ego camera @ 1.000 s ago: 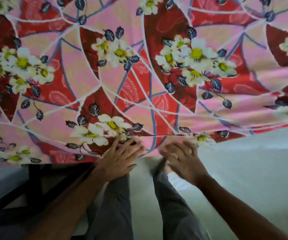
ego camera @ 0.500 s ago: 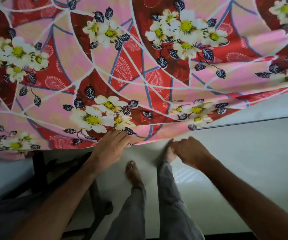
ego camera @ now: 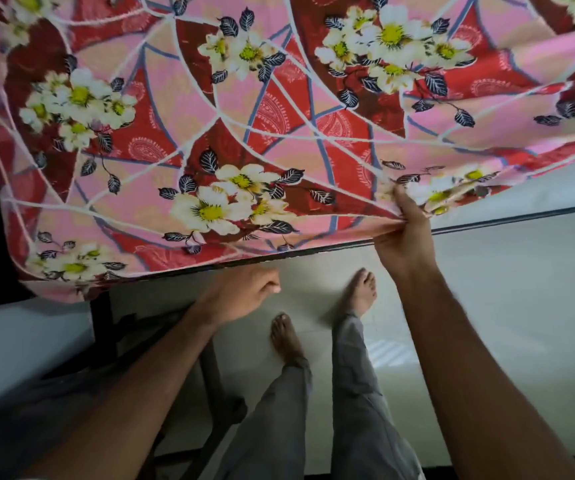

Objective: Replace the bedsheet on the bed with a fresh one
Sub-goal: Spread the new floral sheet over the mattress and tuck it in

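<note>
Two hands at bedsheet (ego camera: pixel 279 133) edge: right hand (ego camera: pixel 404 237) gripping, left hand (ego camera: pixel 241 296) below.

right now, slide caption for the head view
Right hand pinches the floral bedsheet's edge; left hand below it.

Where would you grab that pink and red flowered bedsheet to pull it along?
Probably the hanging hem of the pink and red flowered bedsheet, from below at the bed's side: it bunches readily, as where the right hand pinches it.

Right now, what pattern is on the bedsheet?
Pink and red panels split by white and blue lines, with white yellow-centred flowers and dark leaves on the bedsheet, seen in the head view.
</note>
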Available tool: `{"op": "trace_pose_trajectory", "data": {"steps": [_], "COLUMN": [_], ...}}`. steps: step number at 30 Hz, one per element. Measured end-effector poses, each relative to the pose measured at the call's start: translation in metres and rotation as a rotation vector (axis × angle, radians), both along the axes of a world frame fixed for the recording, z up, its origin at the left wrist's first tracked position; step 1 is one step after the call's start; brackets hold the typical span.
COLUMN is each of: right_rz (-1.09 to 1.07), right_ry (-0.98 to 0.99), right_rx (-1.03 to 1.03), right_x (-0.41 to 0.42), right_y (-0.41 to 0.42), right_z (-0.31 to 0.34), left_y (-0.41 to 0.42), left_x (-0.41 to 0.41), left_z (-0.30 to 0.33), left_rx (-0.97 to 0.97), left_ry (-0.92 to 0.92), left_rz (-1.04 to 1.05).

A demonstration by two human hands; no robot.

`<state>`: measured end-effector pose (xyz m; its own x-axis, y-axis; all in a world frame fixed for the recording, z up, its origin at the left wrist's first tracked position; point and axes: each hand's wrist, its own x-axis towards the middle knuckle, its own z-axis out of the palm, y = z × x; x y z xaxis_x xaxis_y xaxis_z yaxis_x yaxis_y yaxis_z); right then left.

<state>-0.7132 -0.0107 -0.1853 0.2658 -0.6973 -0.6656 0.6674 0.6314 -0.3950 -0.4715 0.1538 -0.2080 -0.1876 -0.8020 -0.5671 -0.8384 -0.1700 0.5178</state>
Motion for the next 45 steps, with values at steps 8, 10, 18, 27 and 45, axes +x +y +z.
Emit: {"op": "trace_pose_trajectory", "data": {"steps": [8, 10, 18, 27, 45], "right_rz": [-0.063, -0.086, -0.162, -0.055, 0.269], "right_ry": [0.251, 0.364, 0.685, 0.867, 0.115], "right_rx": [0.075, 0.081, 0.079, 0.227, 0.457], "right_x": [-0.043, -0.044, -0.076, -0.089, 0.104], "right_y": [0.064, 0.074, 0.108, 0.092, 0.089], "right_z": [-0.007, -0.005, -0.015, -0.058, -0.055], "left_y": [0.028, 0.032, 0.049, 0.079, 0.044], "left_x": [-0.018, -0.018, -0.020, -0.025, 0.107], "left_z": [-0.022, -0.021, -0.034, -0.044, -0.020], "left_rx": [0.080, -0.035, -0.046, 0.305, -0.128], "left_ry": [1.140, 1.269, 0.624, 0.388, 0.860], "left_rz": [1.888, 1.946, 2.199, 1.969, 2.305]}}
